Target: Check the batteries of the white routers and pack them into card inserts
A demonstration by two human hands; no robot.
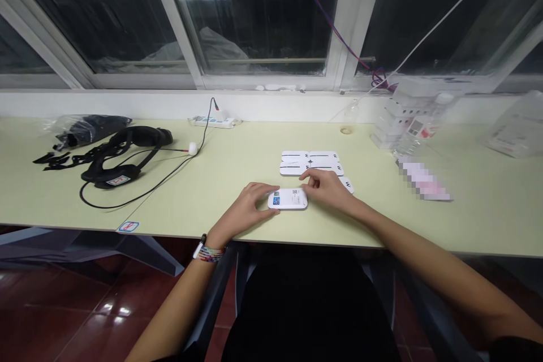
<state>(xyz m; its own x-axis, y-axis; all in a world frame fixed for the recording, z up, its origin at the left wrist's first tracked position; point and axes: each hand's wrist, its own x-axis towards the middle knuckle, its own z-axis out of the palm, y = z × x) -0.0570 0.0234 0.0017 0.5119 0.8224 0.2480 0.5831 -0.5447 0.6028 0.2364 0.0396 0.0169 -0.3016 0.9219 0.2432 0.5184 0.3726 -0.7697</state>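
Observation:
A small white device with a label and a blue sticker lies flat on the pale green table, near its front edge. My left hand grips its left end, fingers curled round the edge. My right hand rests at the device's right end, fingers bent and pinched over its top right corner. Just behind the hands lie several white flat covers side by side, with another one partly hidden by my right hand.
A black headset with cable and a plastic bag of black parts lie at the left. A white power strip sits by the window sill. Stacked white boxes, a clear bottle and a plastic bag stand at the right.

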